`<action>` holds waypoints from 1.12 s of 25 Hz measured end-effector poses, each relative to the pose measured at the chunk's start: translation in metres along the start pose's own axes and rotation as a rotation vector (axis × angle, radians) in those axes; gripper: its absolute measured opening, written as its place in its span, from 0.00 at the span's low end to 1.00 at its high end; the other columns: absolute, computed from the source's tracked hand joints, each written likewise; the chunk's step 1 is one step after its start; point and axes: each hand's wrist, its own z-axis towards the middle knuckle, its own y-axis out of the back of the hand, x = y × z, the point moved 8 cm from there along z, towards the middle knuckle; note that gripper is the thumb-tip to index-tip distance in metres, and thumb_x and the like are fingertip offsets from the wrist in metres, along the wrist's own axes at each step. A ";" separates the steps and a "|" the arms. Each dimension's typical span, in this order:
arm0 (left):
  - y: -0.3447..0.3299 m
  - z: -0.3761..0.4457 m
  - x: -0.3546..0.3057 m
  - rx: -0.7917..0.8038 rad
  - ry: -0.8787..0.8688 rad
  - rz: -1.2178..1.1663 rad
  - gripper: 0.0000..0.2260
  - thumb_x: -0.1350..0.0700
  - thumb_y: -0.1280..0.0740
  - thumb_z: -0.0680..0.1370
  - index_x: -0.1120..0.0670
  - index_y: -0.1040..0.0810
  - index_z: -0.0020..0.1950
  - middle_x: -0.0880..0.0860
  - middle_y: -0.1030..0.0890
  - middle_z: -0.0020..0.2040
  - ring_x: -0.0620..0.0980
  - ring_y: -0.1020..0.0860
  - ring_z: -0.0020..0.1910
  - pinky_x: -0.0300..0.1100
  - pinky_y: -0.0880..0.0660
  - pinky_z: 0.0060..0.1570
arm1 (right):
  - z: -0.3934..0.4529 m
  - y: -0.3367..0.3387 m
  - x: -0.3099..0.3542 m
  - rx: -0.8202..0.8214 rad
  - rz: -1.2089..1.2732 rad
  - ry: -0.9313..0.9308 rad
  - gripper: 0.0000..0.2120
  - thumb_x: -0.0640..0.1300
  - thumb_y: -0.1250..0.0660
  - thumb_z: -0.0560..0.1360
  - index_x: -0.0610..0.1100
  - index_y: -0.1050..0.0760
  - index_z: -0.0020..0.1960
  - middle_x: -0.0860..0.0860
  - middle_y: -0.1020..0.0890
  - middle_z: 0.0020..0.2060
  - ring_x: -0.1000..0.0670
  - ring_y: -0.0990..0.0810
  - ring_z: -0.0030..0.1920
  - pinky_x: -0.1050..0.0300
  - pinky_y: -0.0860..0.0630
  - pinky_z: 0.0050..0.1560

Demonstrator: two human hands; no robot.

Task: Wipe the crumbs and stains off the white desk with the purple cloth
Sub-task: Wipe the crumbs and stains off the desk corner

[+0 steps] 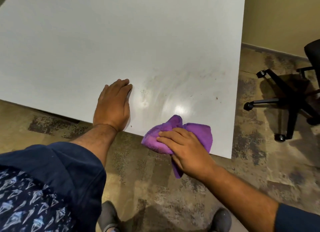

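The white desk [103,41] fills the upper left of the head view. My right hand [187,150] presses the bunched purple cloth [199,131] on the desk's near edge, and part of the cloth hangs over the edge. My left hand [114,107] lies flat on the desk to the left of the cloth, fingers together, holding nothing. Grey smears [173,79] and small dark crumbs [216,98] mark the surface beyond and to the right of the cloth. A wet shiny patch [181,108] reflects light just above the cloth.
A black office chair [294,100] on castors stands on the floor right of the desk. The floor [155,188] is mottled brown. My two shoes [223,219] show at the bottom. A beige wall [277,15] runs behind the chair.
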 end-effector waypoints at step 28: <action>0.005 -0.006 -0.011 0.012 -0.061 0.041 0.20 0.61 0.40 0.85 0.57 0.24 0.77 0.56 0.27 0.80 0.57 0.31 0.81 0.59 0.47 0.85 | -0.039 -0.006 0.013 -0.258 0.254 -0.475 0.22 0.38 0.36 0.82 0.47 0.24 0.75 0.52 0.20 0.73 0.52 0.27 0.75 0.52 0.33 0.78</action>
